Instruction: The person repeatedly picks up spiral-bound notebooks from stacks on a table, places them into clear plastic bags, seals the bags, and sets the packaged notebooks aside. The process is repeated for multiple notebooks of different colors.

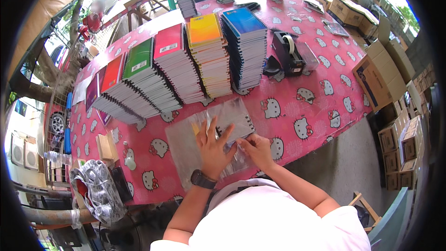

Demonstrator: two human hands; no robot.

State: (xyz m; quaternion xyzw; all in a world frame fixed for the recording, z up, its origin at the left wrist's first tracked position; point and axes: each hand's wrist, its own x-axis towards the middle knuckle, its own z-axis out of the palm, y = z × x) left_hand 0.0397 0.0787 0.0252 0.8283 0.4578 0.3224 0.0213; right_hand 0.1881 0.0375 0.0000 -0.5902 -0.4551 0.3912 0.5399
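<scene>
A spiral-bound notebook [238,123] with a pale face lies flat near the table's front edge, and clear plastic bags [181,142] are spread over and around it. My left hand [214,151], with a dark watch on the wrist, rests flat on the plastic with fingers spread. Close beside it, my right hand [258,151] is closed in a pinch on the edge of the clear plastic at the notebook's near right side. The left hand hides part of the notebook. Behind both hands stand tall stacks of spiral notebooks [207,56] with purple, red, green, pink, yellow and blue covers.
Right of the stacks sits a black tape dispenser [290,56] beside a clear box [307,56]. An open cardboard box [378,76] stands past the right edge. At the left are a patterned grey bag [97,190] and a wooden block [107,148]. The tablecloth [302,107] is pink.
</scene>
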